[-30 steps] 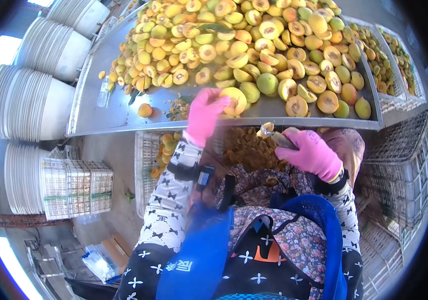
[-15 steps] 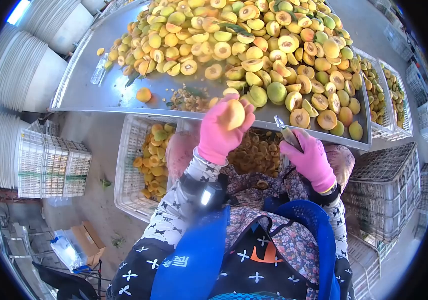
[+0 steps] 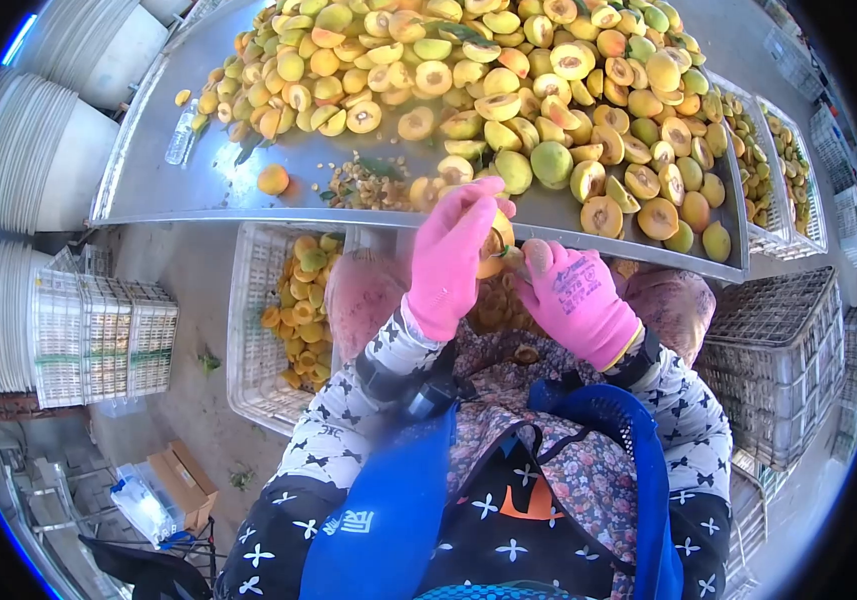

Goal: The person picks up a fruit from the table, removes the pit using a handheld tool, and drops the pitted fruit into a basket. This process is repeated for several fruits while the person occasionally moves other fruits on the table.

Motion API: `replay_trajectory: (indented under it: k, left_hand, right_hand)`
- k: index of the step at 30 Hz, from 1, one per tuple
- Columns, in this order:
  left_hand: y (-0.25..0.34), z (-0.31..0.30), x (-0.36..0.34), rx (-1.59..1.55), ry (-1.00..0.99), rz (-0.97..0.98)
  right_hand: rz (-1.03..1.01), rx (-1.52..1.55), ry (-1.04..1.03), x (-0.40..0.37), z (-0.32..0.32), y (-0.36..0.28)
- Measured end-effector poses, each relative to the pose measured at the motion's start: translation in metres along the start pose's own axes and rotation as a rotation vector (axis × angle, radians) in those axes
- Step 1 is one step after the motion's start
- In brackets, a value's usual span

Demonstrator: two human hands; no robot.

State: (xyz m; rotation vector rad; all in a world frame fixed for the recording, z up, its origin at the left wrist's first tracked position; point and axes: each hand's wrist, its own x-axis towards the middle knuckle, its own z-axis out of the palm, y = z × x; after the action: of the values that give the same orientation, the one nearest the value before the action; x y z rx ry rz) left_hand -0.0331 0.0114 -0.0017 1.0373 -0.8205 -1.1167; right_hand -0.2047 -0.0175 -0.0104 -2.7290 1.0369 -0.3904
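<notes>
My left hand, in a pink glove, is closed round a cut yellow peach half just off the table's front edge. Close beside it, my right hand, also pink-gloved, grips a small pitting tool whose tip meets the fruit; its working end is mostly hidden. Behind both hands a large pile of halved peaches covers much of the metal table. Loose pits and scraps lie near the front edge, with one peach to their left.
At my left knee a white crate contains peach halves. More brownish pieces sit below my hands. Stacked crates stand at right, filled crates beyond the table. A plastic bottle lies on the table; stacked white tubs stand left.
My right hand has moved left and up, bringing the pitting tool to the peach half. My left hand has turned, with its fingers now wrapped over the fruit.
</notes>
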Motion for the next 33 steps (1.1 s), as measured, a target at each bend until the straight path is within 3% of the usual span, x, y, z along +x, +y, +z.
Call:
replay_trajectory:
  k: [1, 3, 6, 7, 10, 13, 16, 17, 18, 19, 20, 22, 23, 25, 26, 29, 31, 33]
  left_hand:
    - [0.001, 0.001, 0.000, -0.107, 0.047, -0.137]
    - [-0.001, 0.003, 0.002, -0.072, 0.076, -0.146]
    - [0.004, 0.008, 0.003, -0.099, 0.103, -0.114]
    - [0.008, 0.010, 0.003, -0.119, 0.104, -0.097]
    - [0.022, 0.013, 0.004, -0.040, 0.067, -0.066]
    - [0.009, 0.009, 0.003, -0.037, 0.187, -0.055]
    - [0.001, 0.001, 0.002, -0.080, 0.244, -0.033]
    - [-0.006, -0.008, 0.001, 0.080, 0.170, 0.115]
    - [-0.005, -0.005, 0.000, 0.228, 0.198, 0.237]
    - [0.005, -0.006, -0.005, 0.251, 0.208, 0.138]
    - [0.003, -0.003, -0.008, -0.100, 0.308, -0.036]
    - [-0.005, -0.009, -0.012, -0.080, 0.311, 0.117]
    - [-0.005, -0.011, -0.015, -0.023, 0.340, 0.134]
    - [-0.019, -0.022, -0.019, -0.065, 0.362, 0.102]
    - [-0.021, -0.029, -0.022, -0.132, 0.355, 0.063]
    - [0.005, -0.035, -0.032, -0.240, 0.284, -0.021]
    - [-0.001, -0.031, -0.037, -0.201, 0.370, 0.182]
    - [-0.005, -0.047, -0.036, -0.423, 0.125, 0.040]
  right_hand:
    - [-0.003, 0.052, -0.014, -0.001, 0.003, 0.000]
    - [-0.008, 0.157, -0.043, -0.006, 0.014, -0.002]
    - [-0.098, 0.584, 0.127, -0.009, 0.025, -0.014]
    - [-0.057, 0.727, 0.097, -0.008, 0.021, -0.017]
    - [0.431, 1.506, -0.587, 0.002, -0.016, -0.018]
    - [0.389, 1.227, -0.379, 0.002, -0.004, -0.031]
    - [0.067, 0.617, 0.115, -0.001, 0.045, -0.033]
    - [0.020, 0.725, 0.188, -0.003, 0.045, -0.030]
    - [0.130, 0.895, -0.040, 0.002, 0.039, -0.031]
    - [0.366, 1.192, -0.375, 0.010, 0.010, -0.039]
    - [0.536, 1.396, -0.550, 0.013, -0.010, -0.045]
    - [0.528, 1.513, -0.529, 0.011, -0.006, -0.050]
    - [0.493, 1.329, -0.466, 0.011, 0.004, -0.052]
    - [0.067, 0.882, -0.156, 0.004, 0.051, -0.037]
    - [-0.044, 0.785, -0.067, 0.007, 0.055, -0.040]
    - [0.433, 1.470, -0.694, 0.016, 0.014, -0.046]
    - [0.425, 1.516, -0.518, 0.012, 0.023, -0.062]
    - [0.296, 1.376, -0.397, 0.007, 0.032, -0.068]
